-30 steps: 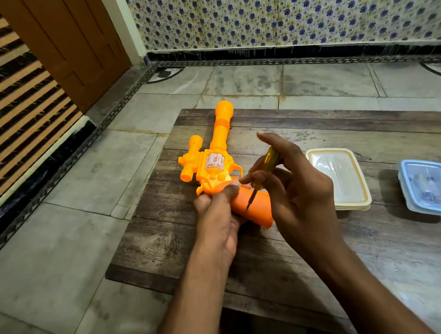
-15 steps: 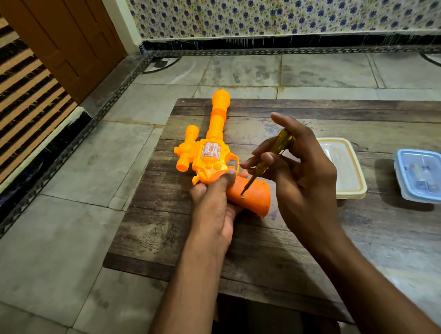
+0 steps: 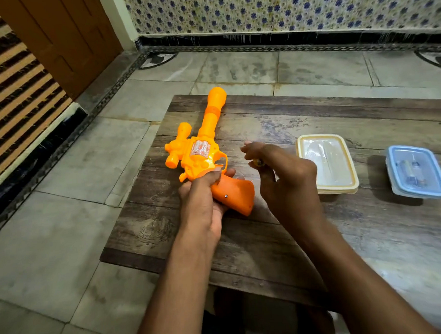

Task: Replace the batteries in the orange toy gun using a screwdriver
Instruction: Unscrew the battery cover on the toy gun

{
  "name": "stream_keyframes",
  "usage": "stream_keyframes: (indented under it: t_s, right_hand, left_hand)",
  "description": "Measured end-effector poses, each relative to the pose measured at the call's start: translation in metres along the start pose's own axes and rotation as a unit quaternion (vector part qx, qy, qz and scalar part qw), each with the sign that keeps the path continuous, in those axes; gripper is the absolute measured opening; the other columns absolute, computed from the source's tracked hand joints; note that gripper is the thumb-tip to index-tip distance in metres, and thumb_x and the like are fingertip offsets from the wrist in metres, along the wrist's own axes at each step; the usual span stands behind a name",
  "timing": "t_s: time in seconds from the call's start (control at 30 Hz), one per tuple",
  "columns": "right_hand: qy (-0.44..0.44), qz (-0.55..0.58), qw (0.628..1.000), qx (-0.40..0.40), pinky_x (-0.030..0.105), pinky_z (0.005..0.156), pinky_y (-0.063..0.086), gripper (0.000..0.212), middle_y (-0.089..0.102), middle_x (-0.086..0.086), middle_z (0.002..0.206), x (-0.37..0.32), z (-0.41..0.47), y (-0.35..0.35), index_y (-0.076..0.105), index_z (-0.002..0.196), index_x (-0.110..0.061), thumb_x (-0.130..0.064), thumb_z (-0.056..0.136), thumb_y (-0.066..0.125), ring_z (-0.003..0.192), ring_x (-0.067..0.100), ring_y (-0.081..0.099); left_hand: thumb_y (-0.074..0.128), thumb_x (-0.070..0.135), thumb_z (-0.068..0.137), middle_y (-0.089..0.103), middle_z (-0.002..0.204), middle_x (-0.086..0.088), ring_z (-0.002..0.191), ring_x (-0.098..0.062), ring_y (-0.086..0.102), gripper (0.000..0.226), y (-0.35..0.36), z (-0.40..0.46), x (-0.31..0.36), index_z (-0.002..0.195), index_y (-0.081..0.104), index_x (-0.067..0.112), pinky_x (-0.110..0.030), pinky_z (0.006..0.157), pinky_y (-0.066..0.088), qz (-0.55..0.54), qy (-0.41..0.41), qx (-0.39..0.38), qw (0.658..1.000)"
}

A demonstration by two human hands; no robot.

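The orange toy gun (image 3: 203, 155) lies flat on the wooden table (image 3: 318, 238), barrel pointing away from me. A small screw (image 3: 226, 196) shows on its grip. My left hand (image 3: 203, 200) grips the gun where the grip meets the body. My right hand (image 3: 283, 179) hovers to the right of the grip, blurred, fingers curled around the yellow screwdriver (image 3: 258, 162), of which only a small bit of the handle shows. The screwdriver tip is hidden.
A cream-rimmed plastic container (image 3: 326, 162) sits right of my right hand. A blue-rimmed container (image 3: 415, 171) holding small items stands further right. Tiled floor surrounds the table; a brown door and slatted panel are at the left.
My right hand has lifted the screwdriver off the gun's grip and drawn back to the right, uncovering the screw. My left hand keeps its hold on the gun.
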State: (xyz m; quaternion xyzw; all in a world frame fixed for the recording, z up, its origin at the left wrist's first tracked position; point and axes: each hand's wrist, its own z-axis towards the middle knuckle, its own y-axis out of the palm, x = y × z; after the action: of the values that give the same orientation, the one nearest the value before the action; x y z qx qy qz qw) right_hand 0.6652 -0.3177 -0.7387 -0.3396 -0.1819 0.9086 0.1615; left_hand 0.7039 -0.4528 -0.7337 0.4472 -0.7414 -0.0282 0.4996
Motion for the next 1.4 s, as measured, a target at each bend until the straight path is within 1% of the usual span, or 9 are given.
stream_keyframes:
  t_s: [0.1, 0.23, 0.43, 0.53, 0.67, 0.83, 1.03, 1.27, 1.4]
  right_hand:
    - [-0.015, -0.019, 0.999, -0.025, 0.034, 0.078, 0.063, 0.029, 0.077, 0.018, 0.104, 0.010, 0.000, 0.007, 0.076, 0.096, 0.006, -0.003, 0.088, 0.051, 0.095, 0.028, 0.077]
    - [-0.025, -0.047, 0.994, -0.099, 0.043, 0.079, 0.064, 0.041, 0.077, 0.022, 0.104, 0.021, 0.002, 0.008, 0.077, 0.094, 0.006, -0.023, 0.085, 0.049, 0.103, 0.035, 0.075]
    - [-0.062, -0.100, 0.977, -0.177, 0.053, 0.086, 0.062, 0.019, 0.075, 0.024, 0.106, 0.024, 0.001, 0.014, 0.076, 0.095, 0.008, -0.006, 0.084, 0.067, 0.108, 0.043, 0.072]
    - [-0.055, -0.115, 0.974, -0.188, 0.055, 0.086, 0.062, 0.022, 0.075, 0.026, 0.103, 0.030, 0.001, 0.016, 0.077, 0.093, 0.008, -0.009, 0.085, 0.066, 0.107, 0.046, 0.072]
    - [-0.030, -0.139, 0.966, -0.214, 0.056, 0.085, 0.062, 0.017, 0.074, 0.028, 0.105, 0.040, -0.001, 0.018, 0.077, 0.091, 0.008, 0.002, 0.079, 0.068, 0.109, 0.048, 0.070]
    - [0.012, -0.166, 0.950, -0.264, 0.047, 0.095, 0.056, 0.021, 0.069, 0.027, 0.119, 0.039, -0.002, 0.020, 0.075, 0.101, 0.006, 0.007, 0.080, 0.076, 0.121, 0.043, 0.064]
    - [0.077, -0.153, 0.943, -0.287, 0.041, 0.111, 0.040, 0.029, 0.051, 0.020, 0.142, 0.038, -0.005, 0.021, 0.065, 0.124, 0.003, 0.001, 0.098, 0.052, 0.136, 0.034, 0.044]
    - [0.064, -0.148, 0.952, -0.261, 0.042, 0.100, 0.052, 0.039, 0.064, 0.025, 0.129, 0.027, 0.000, 0.016, 0.070, 0.121, 0.005, 0.008, 0.082, 0.071, 0.121, 0.041, 0.063]
    - [0.096, -0.068, 0.986, -0.115, 0.025, 0.087, 0.053, 0.034, 0.075, 0.017, 0.110, 0.011, 0.001, 0.016, 0.076, 0.110, 0.001, -0.003, 0.078, 0.064, 0.094, 0.031, 0.074]
  left_hand:
    - [0.054, -0.005, 0.095, 0.074, 0.083, -0.021, 0.070, -0.029, 0.076, 0.030, -0.002, -0.001, 0.002, 0.124, 0.061, 0.002, -0.043, 0.060, 0.064, -0.005, 0.006, 0.005, 1.000]
    - [0.054, -0.004, 0.094, 0.070, 0.100, -0.030, 0.076, -0.035, 0.073, 0.037, -0.002, 0.000, 0.002, 0.130, 0.058, 0.002, -0.039, 0.057, 0.063, -0.012, 0.005, 0.017, 1.000]
    - [0.057, -0.001, 0.093, 0.062, 0.131, -0.037, 0.117, -0.052, 0.066, 0.042, -0.002, 0.002, 0.001, 0.136, 0.057, 0.000, -0.043, 0.062, 0.064, -0.025, 0.001, 0.024, 0.999]
    - [0.056, -0.001, 0.093, 0.066, 0.123, -0.035, 0.111, -0.051, 0.069, 0.040, -0.006, 0.006, -0.001, 0.133, 0.057, 0.001, -0.044, 0.063, 0.064, -0.021, 0.002, 0.016, 1.000]
    - [0.056, 0.001, 0.095, 0.073, 0.093, -0.024, 0.077, -0.038, 0.075, 0.027, -0.008, 0.007, -0.003, 0.121, 0.060, 0.006, -0.045, 0.071, 0.062, -0.006, -0.001, -0.004, 1.000]
    - [0.056, 0.000, 0.095, 0.070, 0.104, -0.029, 0.093, -0.045, 0.072, 0.036, -0.007, 0.007, -0.003, 0.130, 0.058, 0.003, -0.043, 0.064, 0.064, -0.006, 0.000, 0.005, 1.000]
    - [0.056, -0.002, 0.095, 0.072, 0.092, -0.026, 0.081, -0.042, 0.073, 0.033, -0.006, 0.003, 0.000, 0.127, 0.058, 0.004, -0.044, 0.064, 0.064, -0.012, 0.010, -0.001, 1.000]
    - [0.050, 0.008, 0.100, 0.068, 0.100, -0.028, 0.083, -0.040, 0.071, 0.029, -0.005, -0.002, 0.005, 0.127, 0.058, 0.003, -0.045, 0.071, 0.063, -0.041, -0.003, -0.020, 0.999]
    - [0.046, 0.009, 0.102, 0.067, 0.098, -0.028, 0.084, -0.038, 0.070, 0.032, -0.004, -0.002, 0.009, 0.131, 0.055, 0.001, -0.043, 0.070, 0.062, -0.052, -0.007, -0.034, 0.998]
